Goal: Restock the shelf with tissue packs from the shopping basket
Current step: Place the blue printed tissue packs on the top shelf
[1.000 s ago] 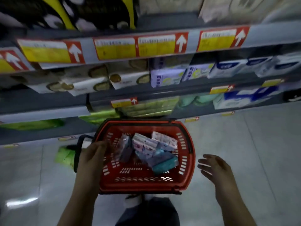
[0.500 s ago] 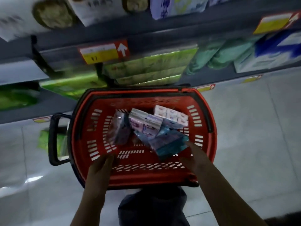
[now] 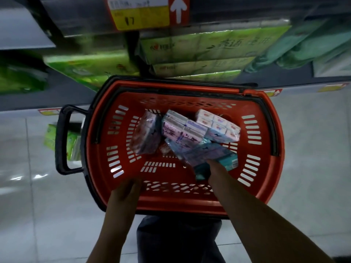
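Change: since a second ago the view has been dropped from the upper shelves to the basket, and the right hand (image 3: 213, 168), then open in the air beside the basket, has been brought down inside it
Right grip: laid on the teal-edged tissue pack (image 3: 212, 158) nearest the person; the fingers are hidden against the wrap, so whether the grip is clenched on it cannot be told
Left grip: the left hand (image 3: 125, 190) is curled over the near rim of the red shopping basket (image 3: 252, 188), judged to be steadying it
Meaning for the task: a first pick is judged to be under way; nothing has yet been lifted out
Tissue packs: all lie in the basket, a pinkish pack (image 3: 146, 137) at the left, a purple-printed pack (image 3: 182, 128) in the middle, a white multi-pack (image 3: 218, 126) at the right, the teal-edged one overlapping them in front
Shelf: the bottom shelf (image 3: 72, 90) just behind the basket is stocked with green tissue bundles (image 3: 199, 52); a yellow price label (image 3: 140, 14) is fixed to the edge above
Floor: pale glossy tiles (image 3: 313, 149) carry the basket; a green pack (image 3: 72, 141) lies by the black handle (image 3: 60, 139)
Room: a dim shop aisle, the shelves blurred
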Motion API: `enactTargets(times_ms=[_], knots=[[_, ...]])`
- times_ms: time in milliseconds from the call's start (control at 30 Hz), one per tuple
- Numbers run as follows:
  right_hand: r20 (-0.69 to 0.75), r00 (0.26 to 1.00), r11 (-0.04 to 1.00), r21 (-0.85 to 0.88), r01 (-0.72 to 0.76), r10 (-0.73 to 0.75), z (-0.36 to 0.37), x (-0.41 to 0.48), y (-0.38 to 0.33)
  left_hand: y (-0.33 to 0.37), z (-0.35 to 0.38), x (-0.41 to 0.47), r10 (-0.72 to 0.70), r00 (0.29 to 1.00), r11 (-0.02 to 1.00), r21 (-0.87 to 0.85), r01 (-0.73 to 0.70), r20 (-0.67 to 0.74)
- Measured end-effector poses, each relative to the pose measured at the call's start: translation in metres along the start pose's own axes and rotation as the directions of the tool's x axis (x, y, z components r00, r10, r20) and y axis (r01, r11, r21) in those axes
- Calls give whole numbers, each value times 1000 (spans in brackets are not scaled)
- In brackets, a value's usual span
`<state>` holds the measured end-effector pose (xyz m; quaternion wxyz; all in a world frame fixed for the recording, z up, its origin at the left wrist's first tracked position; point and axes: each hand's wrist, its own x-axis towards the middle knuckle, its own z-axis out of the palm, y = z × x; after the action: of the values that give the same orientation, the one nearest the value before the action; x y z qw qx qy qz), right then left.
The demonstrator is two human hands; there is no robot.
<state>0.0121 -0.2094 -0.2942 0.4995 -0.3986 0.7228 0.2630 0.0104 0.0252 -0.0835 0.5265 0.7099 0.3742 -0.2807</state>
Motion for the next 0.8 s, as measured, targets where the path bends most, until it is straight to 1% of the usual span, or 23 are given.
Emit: enactTargets(times_ms=[133, 267, 333, 467, 700, 800], knots=[[-30, 999, 996, 91, 21, -18, 0, -44, -1, -3, -6, 1, -40, 999, 999, 10, 40, -20], [-9, 1000, 996, 87, 28, -28, -5, -62, -3, -5, -12, 3, -59, 998, 998, 18, 60, -29], [22, 999, 996, 82, 23, -25, -9, -71, -4, -6, -12, 3, -56, 998, 998, 31, 56, -11], [104, 994, 985, 174, 6, -24, -20, -95, 0, -2, -3, -2, -53, 998, 998, 29, 53, 15], [200, 972, 954, 295, 61, -124, -52, -139, 3, 14, 20, -18, -61, 998, 998, -11, 61, 35], [225, 963, 950, 305, 75, -148, -63, -151, 3, 17, 31, -25, -71, 996, 997, -32, 72, 48]])
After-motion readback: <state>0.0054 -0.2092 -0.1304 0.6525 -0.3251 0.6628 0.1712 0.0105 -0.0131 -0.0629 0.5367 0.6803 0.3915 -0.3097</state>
